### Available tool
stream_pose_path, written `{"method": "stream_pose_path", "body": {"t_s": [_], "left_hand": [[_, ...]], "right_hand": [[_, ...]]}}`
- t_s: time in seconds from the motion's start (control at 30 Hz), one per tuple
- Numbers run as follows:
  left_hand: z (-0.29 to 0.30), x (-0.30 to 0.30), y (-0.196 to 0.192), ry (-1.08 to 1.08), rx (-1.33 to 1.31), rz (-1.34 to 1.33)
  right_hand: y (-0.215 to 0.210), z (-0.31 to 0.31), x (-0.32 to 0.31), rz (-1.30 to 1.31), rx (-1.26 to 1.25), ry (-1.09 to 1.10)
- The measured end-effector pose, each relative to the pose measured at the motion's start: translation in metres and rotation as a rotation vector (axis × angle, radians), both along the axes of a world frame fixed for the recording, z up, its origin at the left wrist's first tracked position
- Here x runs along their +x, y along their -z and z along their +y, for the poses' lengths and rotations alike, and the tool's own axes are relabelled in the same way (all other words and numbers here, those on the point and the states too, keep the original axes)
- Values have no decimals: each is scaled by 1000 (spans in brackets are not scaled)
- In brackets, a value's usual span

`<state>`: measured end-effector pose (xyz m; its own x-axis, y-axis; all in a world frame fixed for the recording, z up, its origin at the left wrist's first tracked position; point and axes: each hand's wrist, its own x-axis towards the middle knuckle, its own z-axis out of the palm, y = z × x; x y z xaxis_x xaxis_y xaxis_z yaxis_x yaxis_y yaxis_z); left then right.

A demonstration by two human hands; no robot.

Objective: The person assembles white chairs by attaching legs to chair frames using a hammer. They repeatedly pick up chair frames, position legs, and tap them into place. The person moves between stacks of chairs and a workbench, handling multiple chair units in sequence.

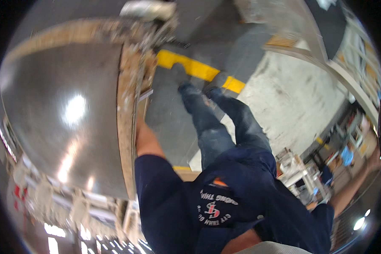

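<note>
My left forearm [148, 139] reaches forward along the wooden edge [126, 114] of a large metal-topped table [42, 93]. The hand at its end is hidden behind that edge, so its fingers do not show. Stretched far out to the right, my right hand [374, 160] is raised beside a dark object at the picture's rim. Its fingers are small and blurred, and I cannot make out whether they hold anything. The shiny top of the table reflects overhead lights.
A blurred pale bundle [148, 10] sits at the table's far corner. Yellow floor tape [190, 67] crosses the grey floor by my feet. To the right lie a scuffed white panel [292, 97], a pale frame [353, 86] and a cluttered white stand [298, 173].
</note>
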<state>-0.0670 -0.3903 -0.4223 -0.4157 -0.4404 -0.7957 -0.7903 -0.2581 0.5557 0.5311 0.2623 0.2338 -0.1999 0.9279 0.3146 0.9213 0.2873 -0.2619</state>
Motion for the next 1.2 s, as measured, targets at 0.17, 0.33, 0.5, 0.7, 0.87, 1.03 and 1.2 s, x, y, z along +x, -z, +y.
{"method": "stream_pose_path", "body": {"t_s": [0.17,0.33,0.5,0.7,0.87,1.03,1.2], "left_hand": [[56,88,-131,135,135,-165],[240,164,-318,847,777,-690],[422,211,-518,1984,645,280],[538,265,-671,2329,706,1444],[579,288,-671,2290,695,1685],[586,291,-665,2070,895,2009],[604,284,-666,2520,595,1935]], "right_hand": [[2,-40,-7,-283,297,-355],[-2,-48,-39,33,119,-314],[21,-47,-58,444,169,-348],[26,-55,-78,837,34,-95],[37,-54,-85,1094,-226,-61],[37,-57,-83,1060,-236,-5],[30,-61,-86,985,-244,63]]}}
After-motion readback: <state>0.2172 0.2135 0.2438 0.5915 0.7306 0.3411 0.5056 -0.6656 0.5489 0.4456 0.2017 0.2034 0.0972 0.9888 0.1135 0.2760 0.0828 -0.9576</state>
